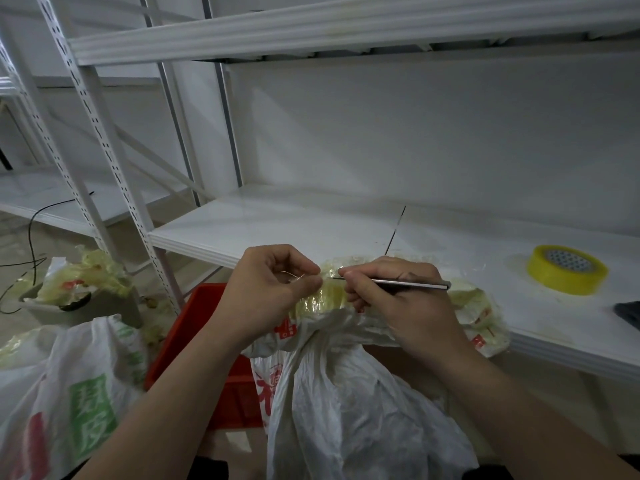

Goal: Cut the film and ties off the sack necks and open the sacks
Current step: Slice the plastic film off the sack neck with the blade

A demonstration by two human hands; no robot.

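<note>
Right hand (398,306) holds knife (398,283) pointing left along sack neck (325,296).

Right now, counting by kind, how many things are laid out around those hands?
White printed plastic sacks: 2, one centre, one lower left
Yellow tape roll: 1
Red plastic crate: 1
Slim metal cutting tool: 1
Grey bin of crumpled plastic: 1
Total: 6

Room over shelf board (277,220) behind sack neck (329,296); tape roll (561,283) obstructs right; red crate (204,317), upright post (107,168) left.
</note>
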